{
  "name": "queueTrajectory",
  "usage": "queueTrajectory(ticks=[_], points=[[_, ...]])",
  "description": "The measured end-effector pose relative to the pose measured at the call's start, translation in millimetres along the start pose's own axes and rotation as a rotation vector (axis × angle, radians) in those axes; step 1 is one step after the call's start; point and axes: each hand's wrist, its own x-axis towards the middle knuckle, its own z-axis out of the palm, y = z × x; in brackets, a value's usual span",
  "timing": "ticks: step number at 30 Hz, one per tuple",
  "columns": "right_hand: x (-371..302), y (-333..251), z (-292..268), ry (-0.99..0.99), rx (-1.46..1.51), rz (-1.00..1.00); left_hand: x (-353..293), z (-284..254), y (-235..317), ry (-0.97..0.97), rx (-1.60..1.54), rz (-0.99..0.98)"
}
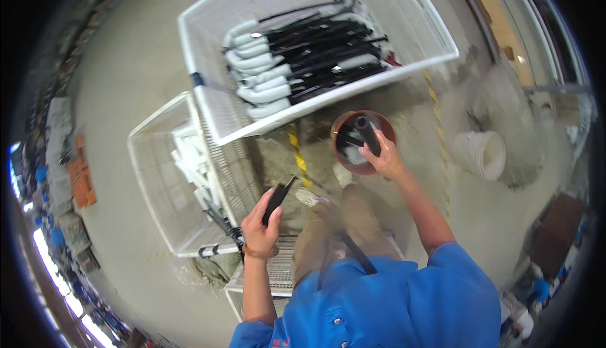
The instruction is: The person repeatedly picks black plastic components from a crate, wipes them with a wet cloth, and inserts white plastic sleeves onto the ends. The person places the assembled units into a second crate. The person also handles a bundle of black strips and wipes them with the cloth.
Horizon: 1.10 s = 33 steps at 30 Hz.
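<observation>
My left hand (257,227) is closed around a flat black piece (275,204) with a thin, narrow end sticking out past the fingers. Over a reddish-brown bucket (335,144), the fingers of my right hand (386,158) grip a black tube (367,133) whose round open end points up and away from me. Inside the bucket are pale, wet-looking contents that I cannot make out clearly. The tube's lower part is hidden by my hand.
Beyond the bucket, a large white crate (353,80) holds several black rods (322,48) with curved whitish ends. To the left, a smaller white crate (136,158) contains white pieces (192,162). A whitish bucket (492,155) stands at the right. Yellow-black tape (298,158) marks the floor.
</observation>
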Motion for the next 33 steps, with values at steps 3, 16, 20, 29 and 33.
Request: queueTrajectory(ticks=[3, 16, 20, 29, 33], points=[[10.4, -81.6, 8.9, -0.051, -0.236, -0.422, 3.0, -36.4, 42.3, 0.067, 0.03, 0.108], [-13.1, -244.7, -8.9, -0.081, -0.538, -1.018, -73.1, -127.3, 137.8, 0.185, -0.042, 0.341], [-16.3, -265.9, -3.0, -0.166, -0.609, -1.133, -88.0, -128.8, 138.8, 0.201, -0.008, 0.299], [-31.3, -278.3, 33.6, -0.476, -0.474, -1.195, -97.5, -104.2, 144.6, 0.287, 0.17, 0.252], [-25.6, -283.0, 32.8, -0.891, -0.224, -0.928, -100.9, -100.6, 151.5, 0.247, 0.203, 0.269]])
